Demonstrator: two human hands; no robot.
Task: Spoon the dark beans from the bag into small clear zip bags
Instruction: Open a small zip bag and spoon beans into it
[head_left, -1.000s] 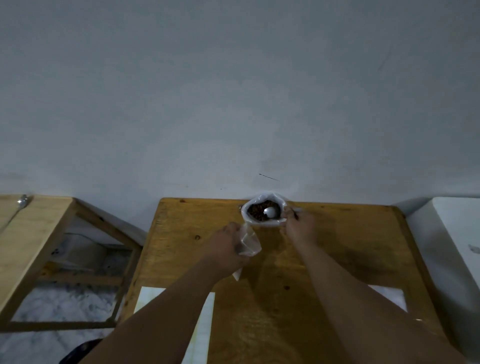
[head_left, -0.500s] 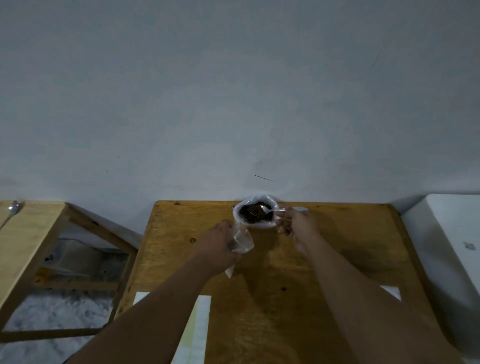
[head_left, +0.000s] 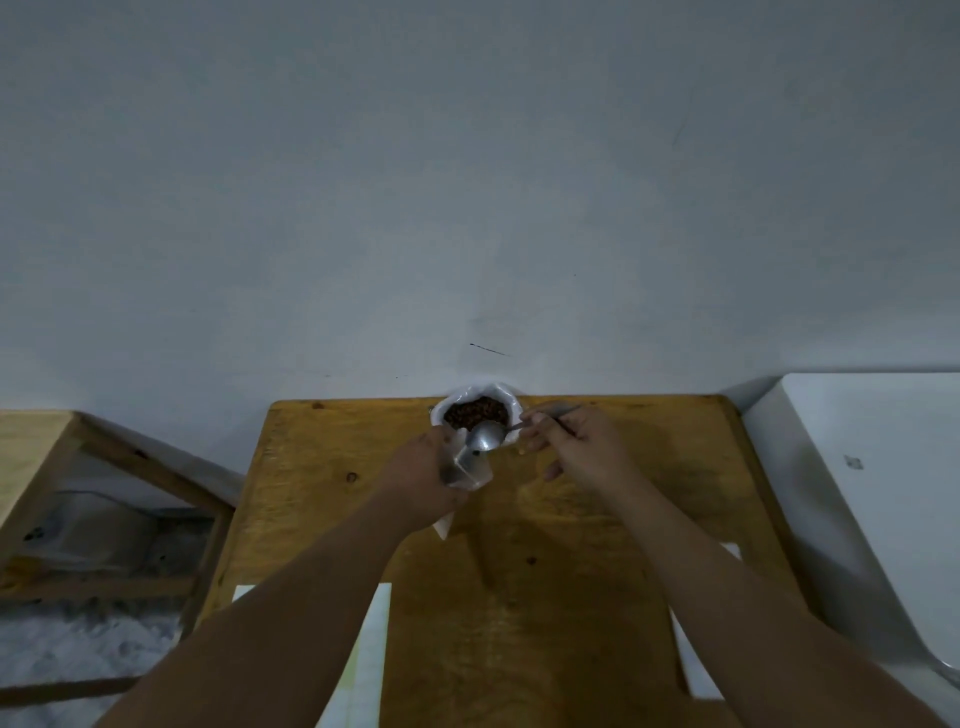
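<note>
Wooden frame (head_left: 104, 457): well left of the left hand, off the surface (head_left: 519, 571), not part of the task.
Left hand (head_left: 426, 473): fingers curled round the small zip bag (head_left: 470, 470), holding it up off the surface with its mouth turned toward the right hand.
Small zip bag: clear, in the left hand's grip, just on the near side of the bean bag. Fill level unreadable; one dark speck at the mouth.
Spoon (head_left: 485, 435): metal, bowl right over the zip bag mouth, between the two hands. Handle runs right into the right hand. Bowl looks near empty, not sure.
Bean bag (head_left: 475, 402): white, top rolled open, standing at the far edge of the surface, beyond both hands. Dark beans (head_left: 475, 413) fill it.
Right hand (head_left: 576, 447): thumb and fingers pinch the spoon handle.
Step, as judged: tipping a spoonful into the zip bag.
Do it well: hold the mouth wide and steady, put the spoon tip inside the opening, roll the wrist slowly, and stay close to the bean bag.
Risk: beans skip off the rim onto the surface, or the thin plastic folds shut.
White sheet (head_left: 371, 686): under the left forearm.
White unit (head_left: 857, 493): right of the right hand.
</note>
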